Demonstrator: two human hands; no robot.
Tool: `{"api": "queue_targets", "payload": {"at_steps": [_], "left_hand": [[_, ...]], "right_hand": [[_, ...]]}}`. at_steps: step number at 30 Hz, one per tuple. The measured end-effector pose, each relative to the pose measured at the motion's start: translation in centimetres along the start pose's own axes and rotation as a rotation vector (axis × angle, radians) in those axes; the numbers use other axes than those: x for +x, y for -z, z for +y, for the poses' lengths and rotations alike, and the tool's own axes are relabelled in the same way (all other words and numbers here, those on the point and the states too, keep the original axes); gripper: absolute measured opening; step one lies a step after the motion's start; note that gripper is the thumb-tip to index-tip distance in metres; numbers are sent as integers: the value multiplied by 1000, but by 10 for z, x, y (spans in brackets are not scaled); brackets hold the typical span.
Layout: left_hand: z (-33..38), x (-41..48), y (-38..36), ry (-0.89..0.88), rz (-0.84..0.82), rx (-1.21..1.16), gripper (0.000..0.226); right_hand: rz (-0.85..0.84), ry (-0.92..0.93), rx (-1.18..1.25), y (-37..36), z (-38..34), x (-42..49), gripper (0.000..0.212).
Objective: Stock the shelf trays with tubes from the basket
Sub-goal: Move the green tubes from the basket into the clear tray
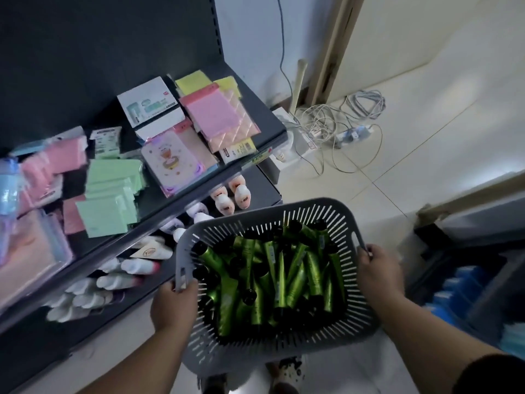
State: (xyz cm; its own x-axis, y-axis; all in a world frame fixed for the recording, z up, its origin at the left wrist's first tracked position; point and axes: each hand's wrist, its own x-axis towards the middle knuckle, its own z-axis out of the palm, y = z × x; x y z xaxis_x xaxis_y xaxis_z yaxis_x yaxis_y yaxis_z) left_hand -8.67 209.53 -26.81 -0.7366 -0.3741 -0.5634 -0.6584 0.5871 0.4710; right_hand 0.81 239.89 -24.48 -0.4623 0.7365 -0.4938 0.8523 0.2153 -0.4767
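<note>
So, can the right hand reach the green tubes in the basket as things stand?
Probably not yet: the right hand and the left hand both grip the basket by its handles. The green tubes lie uncovered, so a freed hand should reach them.

Pale tiled floor past the right grip; tangled white cables beside a wooden door frame, white wall.

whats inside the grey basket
The grey basket holds a loose pile of green tubes with black caps. The pile covers the basket floor, so lower layers cannot be seen.
</note>
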Motion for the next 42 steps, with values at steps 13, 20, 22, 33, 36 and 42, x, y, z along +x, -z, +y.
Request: {"api": "queue_targets", "payload": {"at_steps": [13, 20, 22, 33, 36, 42], "left_hand": [[-21, 11, -56, 88, 94, -69, 35], [-17, 13, -66, -31, 104, 46, 60], [-16, 12, -66, -57, 88, 62, 64], [-18, 4, -60, -96, 35, 89, 83], [-10, 5, -56, -288, 70, 279, 83], [0, 13, -58, -735, -38, 469, 51]], "right_hand": [[57, -57, 86, -61, 24, 51, 25], [49, -8, -13, -71, 23, 43, 31], [64, 2, -60, -74, 19, 37, 42], [-7, 76, -277, -75, 19, 29, 82], [-12, 152, -379, -79, 14, 19, 87], [-167, 534, -468, -104, 0, -9, 64]]}}
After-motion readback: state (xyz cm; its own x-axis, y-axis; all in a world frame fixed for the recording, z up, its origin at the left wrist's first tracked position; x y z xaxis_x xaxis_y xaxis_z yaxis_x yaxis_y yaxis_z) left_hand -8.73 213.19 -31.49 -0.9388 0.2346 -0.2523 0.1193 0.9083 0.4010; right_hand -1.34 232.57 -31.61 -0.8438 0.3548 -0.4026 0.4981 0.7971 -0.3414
